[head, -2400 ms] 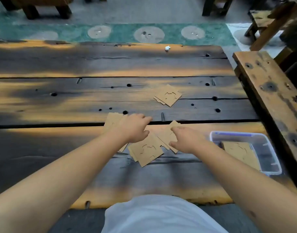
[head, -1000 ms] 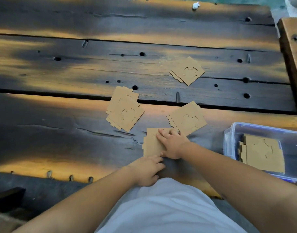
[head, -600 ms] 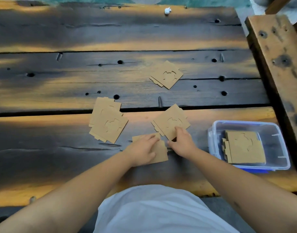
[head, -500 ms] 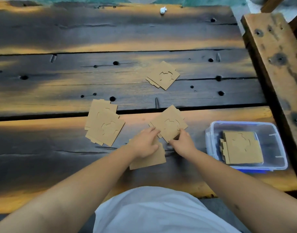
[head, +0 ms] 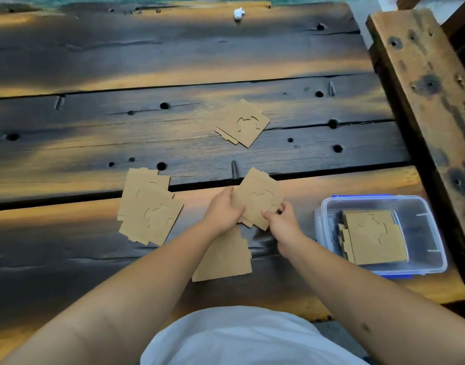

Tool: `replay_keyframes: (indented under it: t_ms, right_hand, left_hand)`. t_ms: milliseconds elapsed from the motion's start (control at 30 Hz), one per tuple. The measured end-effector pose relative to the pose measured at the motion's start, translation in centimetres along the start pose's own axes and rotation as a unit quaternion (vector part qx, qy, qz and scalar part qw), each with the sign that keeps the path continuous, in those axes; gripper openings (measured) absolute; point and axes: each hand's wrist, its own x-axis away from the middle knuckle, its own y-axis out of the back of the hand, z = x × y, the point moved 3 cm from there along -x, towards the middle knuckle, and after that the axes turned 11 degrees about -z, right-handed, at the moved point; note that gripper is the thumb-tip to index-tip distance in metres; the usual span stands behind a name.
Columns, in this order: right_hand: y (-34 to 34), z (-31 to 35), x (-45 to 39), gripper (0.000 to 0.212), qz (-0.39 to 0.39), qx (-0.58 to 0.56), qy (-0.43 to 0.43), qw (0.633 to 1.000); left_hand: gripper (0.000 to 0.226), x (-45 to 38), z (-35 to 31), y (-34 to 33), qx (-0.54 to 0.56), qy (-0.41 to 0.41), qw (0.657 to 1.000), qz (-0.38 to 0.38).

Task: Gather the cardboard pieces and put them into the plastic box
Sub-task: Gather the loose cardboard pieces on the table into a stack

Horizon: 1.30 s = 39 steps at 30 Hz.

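Both hands hold one small stack of brown cardboard pieces [head: 257, 196] just above the dark wooden table [head: 173, 54]. My left hand [head: 223, 210] grips its left edge and my right hand [head: 281, 222] pinches its lower right corner. Under my left forearm lies another cardboard piece [head: 226, 259], flat on the table. A pile of cardboard pieces [head: 149, 209] rests to the left, and a further small pile [head: 243, 123] sits farther back. The clear plastic box [head: 421, 209] stands at the right with cardboard pieces [head: 371, 237] inside.
A rough wooden beam [head: 423, 75] runs along the table's right side, close behind the box. A small white crumpled scrap [head: 238, 13] lies at the far edge. The planks have gaps and round holes. My white shirt [head: 239, 338] fills the bottom middle.
My hands left the nearest cardboard piece and closed on the middle stack, which is now lifted and tilted. The nearest piece stays flat under my left forearm.
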Motion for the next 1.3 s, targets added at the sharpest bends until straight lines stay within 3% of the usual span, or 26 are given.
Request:
replay_keyframes:
  t_ms: [167, 267, 400, 467, 567, 667, 733, 767, 867, 933, 1033, 1133, 1300]
  right_hand:
    - [-0.2, 2.9, 0.3, 0.053, 0.013, 0.100, 0.151, 0.983]
    - [-0.6, 3.7, 1.0, 0.056, 0.011, 0.124, 0.197, 0.972]
    - [-1.0, 2.2, 3.1, 0.066, 0.029, 0.050, 0.081, 0.995]
    - [-1.8, 0.6, 4.6, 0.055, 0.071, -0.008, 0.012, 0.997]
    - [-2.6, -1.0, 6.8, 0.036, 0.121, -0.063, -0.017, 0.990]
    - [-2.2, -1.6, 7.5, 0.031, 0.127, -0.038, 0.010, 0.991]
    - [-1.6, -1.9, 7.3, 0.033, 0.139, 0.017, 0.040, 0.989]
    - [-1.2, -1.9, 7.1, 0.033, 0.148, 0.049, 0.055, 0.986]
    - [-0.4, -2.5, 6.6, 0.035, 0.149, 0.167, 0.086, 0.971]
    - [-0.3, -3.0, 6.7, 0.036, 0.116, 0.250, 0.107, 0.955]
    - [-0.5, -3.7, 7.1, 0.035, 0.056, 0.337, 0.156, 0.927]
    - [-1.1, -4.3, 7.8, 0.032, 0.044, 0.357, 0.167, 0.918]
    - [-1.9, -5.0, 8.2, 0.033, 0.057, 0.381, 0.154, 0.910]
  left_hand:
    - [0.027, 0.6, 0.5, 1.6, 0.117, 0.097, 0.983, -0.099]
    - [0.016, 2.2, 1.7, 1.7, 0.299, 0.211, 0.928, -0.066]
    - [0.014, 5.3, 1.9, 1.9, 0.516, 0.294, 0.802, -0.065]
    - [0.022, 7.0, 1.7, 1.7, 0.586, 0.301, 0.750, -0.057]
    - [0.025, 9.4, 1.9, 1.0, 0.610, 0.309, 0.729, -0.029]
    - [0.017, 10.5, 3.5, 1.8, 0.593, 0.339, 0.726, -0.073]
    - [0.020, 10.9, 5.2, 3.2, 0.571, 0.343, 0.737, -0.115]
    - [0.023, 11.0, 6.0, 3.9, 0.537, 0.333, 0.765, -0.126]
    - [0.027, 11.4, 7.9, 5.1, 0.283, 0.255, 0.919, -0.103]
    - [0.026, 11.9, 8.4, 5.0, 0.128, 0.210, 0.966, -0.076]
    - [0.025, 12.7, 8.9, 4.5, 0.016, 0.179, 0.981, -0.071]
    - [0.028, 13.0, 9.3, 4.0, -0.059, 0.173, 0.980, -0.076]
    - [0.022, 13.4, 9.6, 3.7, -0.066, 0.191, 0.978, -0.052]
